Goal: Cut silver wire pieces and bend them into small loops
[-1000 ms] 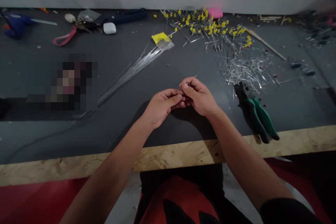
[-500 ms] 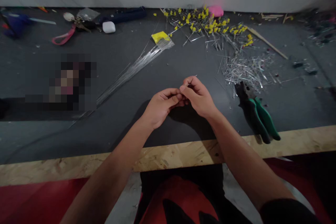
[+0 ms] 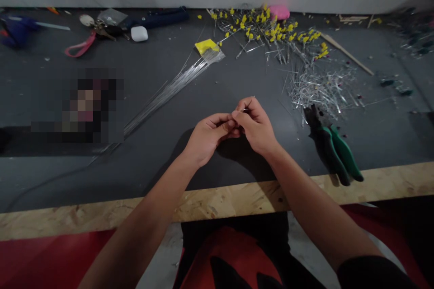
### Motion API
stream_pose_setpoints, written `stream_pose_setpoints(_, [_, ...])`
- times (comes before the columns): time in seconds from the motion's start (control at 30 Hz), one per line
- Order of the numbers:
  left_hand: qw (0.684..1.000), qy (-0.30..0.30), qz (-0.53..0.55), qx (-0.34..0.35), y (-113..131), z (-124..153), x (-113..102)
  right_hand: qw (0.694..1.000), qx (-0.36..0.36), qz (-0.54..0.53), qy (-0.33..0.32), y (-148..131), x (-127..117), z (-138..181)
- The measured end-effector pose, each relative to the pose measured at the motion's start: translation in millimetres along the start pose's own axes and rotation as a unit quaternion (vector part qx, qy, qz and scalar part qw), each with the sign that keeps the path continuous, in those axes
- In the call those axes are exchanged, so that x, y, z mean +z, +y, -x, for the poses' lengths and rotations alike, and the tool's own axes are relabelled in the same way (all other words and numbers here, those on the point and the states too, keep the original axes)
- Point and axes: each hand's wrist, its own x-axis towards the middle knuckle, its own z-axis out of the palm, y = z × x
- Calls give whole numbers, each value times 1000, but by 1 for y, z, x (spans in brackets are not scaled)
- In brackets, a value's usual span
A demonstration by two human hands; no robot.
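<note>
Pinching a short wire piece between their fingertips, the left hand and right hand meet, both curled narrow, over the dark mat. Green pliers lie to the right. Behind, a clear sleeve with a yellow label wraps one end of the long wires.

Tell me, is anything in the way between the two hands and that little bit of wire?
Nothing visible is. The left hand and the right hand both pinch the short wire directly, above the dark mat. The green pliers lie apart, off to the right.
</note>
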Motion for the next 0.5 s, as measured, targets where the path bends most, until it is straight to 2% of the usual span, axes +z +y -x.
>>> stream_pose_setpoints(0.13, [1000,-7,8,3,0,0,0,1000,0,-6,18,0,0,-1])
stream_pose_setpoints(0.5, [999,38,-7,14,-1,1,3,999,10,-47,9,4,-1,-3])
